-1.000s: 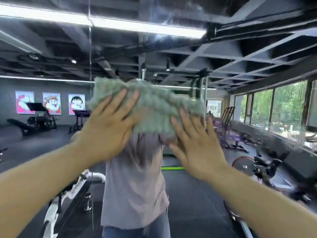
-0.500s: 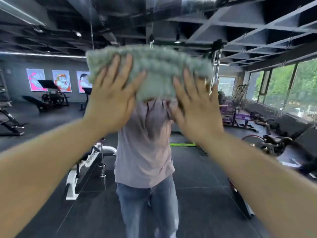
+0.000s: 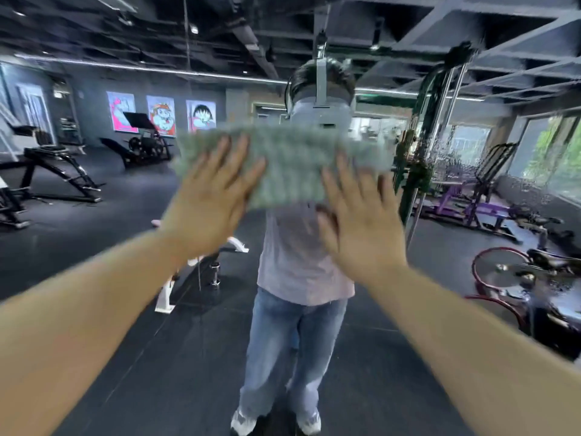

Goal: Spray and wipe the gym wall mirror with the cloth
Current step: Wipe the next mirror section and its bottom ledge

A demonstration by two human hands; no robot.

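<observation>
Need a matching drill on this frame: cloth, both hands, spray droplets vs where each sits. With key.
1 cloth
2 left hand
3 right hand
4 spray droplets

A on the mirror, right of the cloth
B fingers flat on the cloth's right end
C green, pressed against the mirror
D fingers flat on the cloth's left end

Pairs: 1-C, 2-D, 3-B, 4-A

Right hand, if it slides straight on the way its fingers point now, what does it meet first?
The cloth: the right hand lies flat, fingers pointing up, tips already on its lower right part. Beyond it only bare mirror shows, though blur leaves this unsure.
</observation>
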